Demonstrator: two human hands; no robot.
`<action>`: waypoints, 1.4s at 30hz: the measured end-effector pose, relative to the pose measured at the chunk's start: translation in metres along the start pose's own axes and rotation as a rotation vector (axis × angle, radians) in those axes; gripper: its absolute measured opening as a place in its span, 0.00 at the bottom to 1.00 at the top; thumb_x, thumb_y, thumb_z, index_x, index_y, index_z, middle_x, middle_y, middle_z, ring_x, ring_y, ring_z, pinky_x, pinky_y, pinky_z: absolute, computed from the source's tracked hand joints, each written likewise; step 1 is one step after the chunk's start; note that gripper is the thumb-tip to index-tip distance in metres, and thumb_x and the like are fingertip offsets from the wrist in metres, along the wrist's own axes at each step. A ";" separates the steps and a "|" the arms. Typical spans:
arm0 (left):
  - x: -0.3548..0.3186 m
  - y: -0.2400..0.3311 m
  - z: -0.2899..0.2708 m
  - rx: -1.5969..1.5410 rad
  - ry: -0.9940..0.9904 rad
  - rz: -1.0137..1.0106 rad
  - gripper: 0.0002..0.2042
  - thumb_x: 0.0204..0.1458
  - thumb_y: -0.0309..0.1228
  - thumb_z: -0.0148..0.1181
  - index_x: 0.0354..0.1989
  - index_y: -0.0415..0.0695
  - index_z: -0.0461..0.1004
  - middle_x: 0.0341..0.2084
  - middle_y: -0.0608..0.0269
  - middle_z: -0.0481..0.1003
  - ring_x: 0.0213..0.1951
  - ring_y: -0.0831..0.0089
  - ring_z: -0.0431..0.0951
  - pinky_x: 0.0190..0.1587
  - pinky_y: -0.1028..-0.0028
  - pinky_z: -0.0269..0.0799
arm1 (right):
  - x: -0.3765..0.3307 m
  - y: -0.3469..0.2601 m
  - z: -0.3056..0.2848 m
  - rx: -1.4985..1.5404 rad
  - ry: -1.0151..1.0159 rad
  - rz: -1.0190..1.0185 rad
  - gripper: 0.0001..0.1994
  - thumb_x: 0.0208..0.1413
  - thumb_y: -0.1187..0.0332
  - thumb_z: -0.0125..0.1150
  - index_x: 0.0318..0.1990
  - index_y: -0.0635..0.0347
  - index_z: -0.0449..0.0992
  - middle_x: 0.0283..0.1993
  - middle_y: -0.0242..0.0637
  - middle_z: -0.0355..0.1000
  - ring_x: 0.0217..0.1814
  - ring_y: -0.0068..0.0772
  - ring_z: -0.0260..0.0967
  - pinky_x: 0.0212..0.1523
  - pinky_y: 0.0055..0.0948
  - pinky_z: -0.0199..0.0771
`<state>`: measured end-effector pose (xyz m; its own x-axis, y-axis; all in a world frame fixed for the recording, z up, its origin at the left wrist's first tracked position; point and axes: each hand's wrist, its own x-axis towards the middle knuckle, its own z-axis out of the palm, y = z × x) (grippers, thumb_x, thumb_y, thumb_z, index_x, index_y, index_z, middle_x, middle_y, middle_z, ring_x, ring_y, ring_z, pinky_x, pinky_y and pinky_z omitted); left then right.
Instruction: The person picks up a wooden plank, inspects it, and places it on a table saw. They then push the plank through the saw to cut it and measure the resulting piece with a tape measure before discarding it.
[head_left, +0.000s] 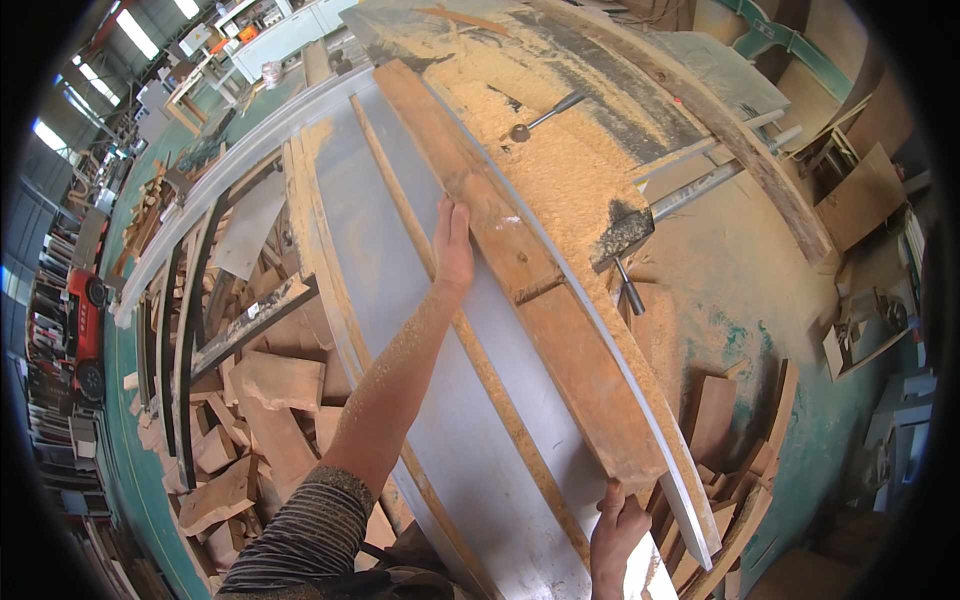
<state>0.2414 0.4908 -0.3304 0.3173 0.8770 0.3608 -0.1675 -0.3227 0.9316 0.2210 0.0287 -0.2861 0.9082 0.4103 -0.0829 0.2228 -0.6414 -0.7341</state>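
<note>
Between the left hand, straight-fingered against one long edge, and the right hand, curled at the near end with its grip unclear, a wooden plank is supported on the tabletop; the plank could be skewed by uneven pushing.

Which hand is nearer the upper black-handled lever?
Left: the left hand is across the plank from the lever; the right hand is at the plank's near end.
</note>
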 end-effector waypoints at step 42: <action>0.059 -0.022 -0.019 0.084 0.048 0.009 0.19 0.67 0.40 0.44 0.53 0.34 0.67 0.50 0.47 0.67 0.52 0.48 0.67 0.59 0.65 0.61 | 0.030 -0.051 0.035 0.016 0.017 -0.014 0.33 0.69 0.46 0.48 0.22 0.70 0.76 0.14 0.40 0.69 0.16 0.34 0.70 0.20 0.35 0.65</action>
<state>0.2462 0.5560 -0.3308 0.2704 0.8893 0.3688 -0.0911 -0.3577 0.9294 0.2244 0.0958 -0.2746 0.9107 0.4084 -0.0614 0.2299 -0.6250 -0.7460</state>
